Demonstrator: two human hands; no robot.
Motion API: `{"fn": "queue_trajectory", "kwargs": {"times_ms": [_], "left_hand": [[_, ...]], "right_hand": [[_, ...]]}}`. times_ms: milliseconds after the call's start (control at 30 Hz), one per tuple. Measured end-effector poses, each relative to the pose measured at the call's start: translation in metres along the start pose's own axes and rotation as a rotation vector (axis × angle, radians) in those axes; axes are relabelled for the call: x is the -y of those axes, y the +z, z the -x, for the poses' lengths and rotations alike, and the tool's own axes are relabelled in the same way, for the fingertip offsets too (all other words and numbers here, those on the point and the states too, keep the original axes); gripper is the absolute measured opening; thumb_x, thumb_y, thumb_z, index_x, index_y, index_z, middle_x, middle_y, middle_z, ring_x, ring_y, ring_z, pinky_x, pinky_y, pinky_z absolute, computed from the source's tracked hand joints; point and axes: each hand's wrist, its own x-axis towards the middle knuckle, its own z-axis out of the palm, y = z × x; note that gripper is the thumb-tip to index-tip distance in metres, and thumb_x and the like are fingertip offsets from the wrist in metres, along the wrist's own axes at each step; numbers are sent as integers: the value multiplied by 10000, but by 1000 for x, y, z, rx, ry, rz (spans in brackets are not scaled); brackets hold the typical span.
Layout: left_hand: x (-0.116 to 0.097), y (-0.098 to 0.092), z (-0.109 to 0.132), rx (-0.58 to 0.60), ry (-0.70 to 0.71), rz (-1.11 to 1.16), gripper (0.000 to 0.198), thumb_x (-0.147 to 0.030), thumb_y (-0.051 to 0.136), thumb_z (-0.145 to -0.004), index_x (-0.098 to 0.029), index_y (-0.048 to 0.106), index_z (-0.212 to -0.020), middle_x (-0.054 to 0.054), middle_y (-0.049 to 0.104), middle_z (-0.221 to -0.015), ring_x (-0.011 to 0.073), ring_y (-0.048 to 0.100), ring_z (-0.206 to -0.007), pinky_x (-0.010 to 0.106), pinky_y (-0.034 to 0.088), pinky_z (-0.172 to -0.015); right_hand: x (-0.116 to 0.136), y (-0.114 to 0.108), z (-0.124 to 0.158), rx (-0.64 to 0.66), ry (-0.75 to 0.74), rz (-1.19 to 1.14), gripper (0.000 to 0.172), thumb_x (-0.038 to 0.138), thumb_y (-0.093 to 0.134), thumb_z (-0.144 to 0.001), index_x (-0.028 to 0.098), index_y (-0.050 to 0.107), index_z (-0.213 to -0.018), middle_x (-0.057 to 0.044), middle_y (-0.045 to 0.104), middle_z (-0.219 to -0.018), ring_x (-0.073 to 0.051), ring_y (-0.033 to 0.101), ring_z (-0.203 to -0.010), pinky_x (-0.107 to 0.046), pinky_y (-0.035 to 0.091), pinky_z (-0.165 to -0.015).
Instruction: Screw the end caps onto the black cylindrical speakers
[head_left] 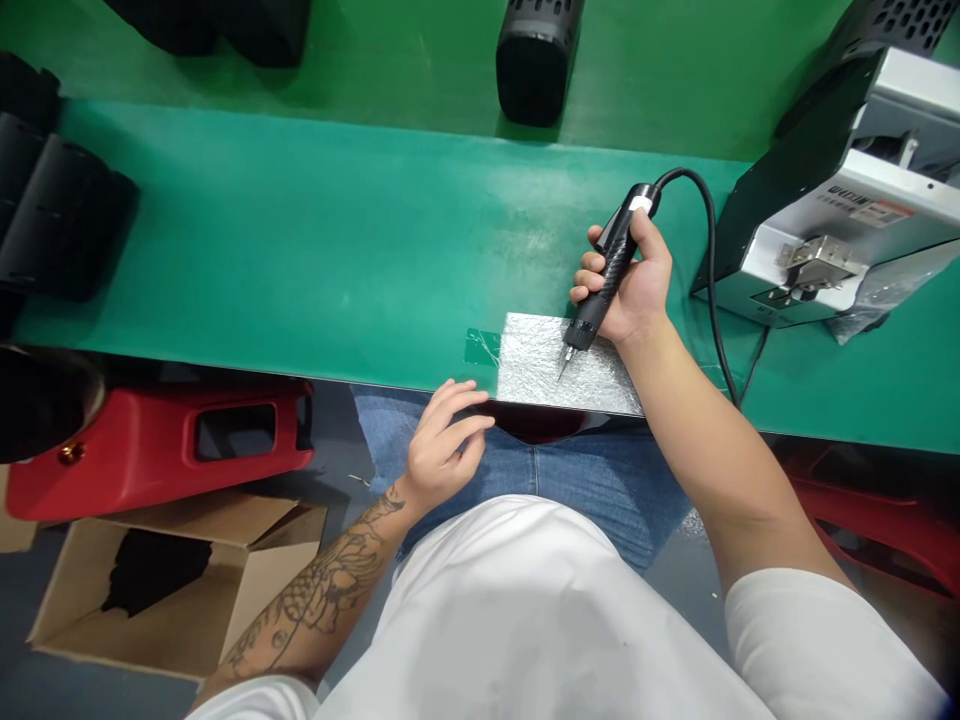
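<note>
My right hand (637,285) is closed round a black corded electric screwdriver (609,270). Its bit points down at a silver textured pad (559,365) taped to the near edge of the green bench (315,250). The tip hovers just over or touches the pad; I cannot tell which. My left hand (442,440) hangs below the bench edge over my lap, fingers loosely stretched toward the pad's near edge and holding nothing.
A grey and black machine (832,210) stands at the right, with the screwdriver's cable (712,270) running beside it. Black housings (536,55) sit at the back and at the left (52,210). Below the bench are a red bin (157,445) and an open cardboard box (172,585).
</note>
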Motion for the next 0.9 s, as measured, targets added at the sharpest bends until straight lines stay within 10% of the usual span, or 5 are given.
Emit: {"fn": "queue_trajectory", "kwargs": {"times_ms": [433, 533, 633, 733, 900], "left_hand": [[-49, 14, 3, -39, -920, 673, 357, -572, 1093, -1033, -223, 1021, -1027, 125, 984, -1033, 260, 947, -868, 379, 815, -824], [-44, 12, 2, -21, -749, 524, 399, -526, 936, -1182, -221, 965, -926, 103, 963, -965, 238, 927, -839, 347, 780, -781], [-29, 6, -6, -42, -264, 259, 393, -388, 788, -1257, -242, 918, -916, 105, 976, -1052, 259, 943, -955, 396, 786, -881], [-11, 10, -24, -51, 101, -58, 111, -297, 854, -1170, -286, 956, -1214, 136, 990, -1347, 354, 965, -1240, 550, 791, -1122], [-3, 47, -56, 309, 182, -242, 642, -358, 858, -1196, -297, 738, -1824, 224, 677, -1969, 494, 633, -1867, 757, 495, -1543]], "right_hand": [[5, 3, 4, -15, 9, 66, 648, 970, 903, -954, 363, 757, -1128, 64, 684, -686, -196, 637, -532, -366, 559, -491], [6, 6, 5, -44, 37, 41, 654, 980, 882, -952, 365, 765, -1141, 61, 687, -680, -203, 623, -527, -378, 562, -481], [10, 4, 6, -39, 60, 16, 654, 981, 887, -929, 369, 776, -1131, 69, 681, -676, -196, 599, -520, -384, 556, -489], [18, -6, 4, 83, 46, -56, 624, 930, 946, -875, 392, 798, -1154, 107, 653, -671, -167, 551, -509, -367, 544, -519], [30, -31, -13, 381, 72, -297, 708, 938, 1008, -696, 468, 838, -1197, 134, 563, -596, -167, 444, -455, -366, 439, -500]]}}
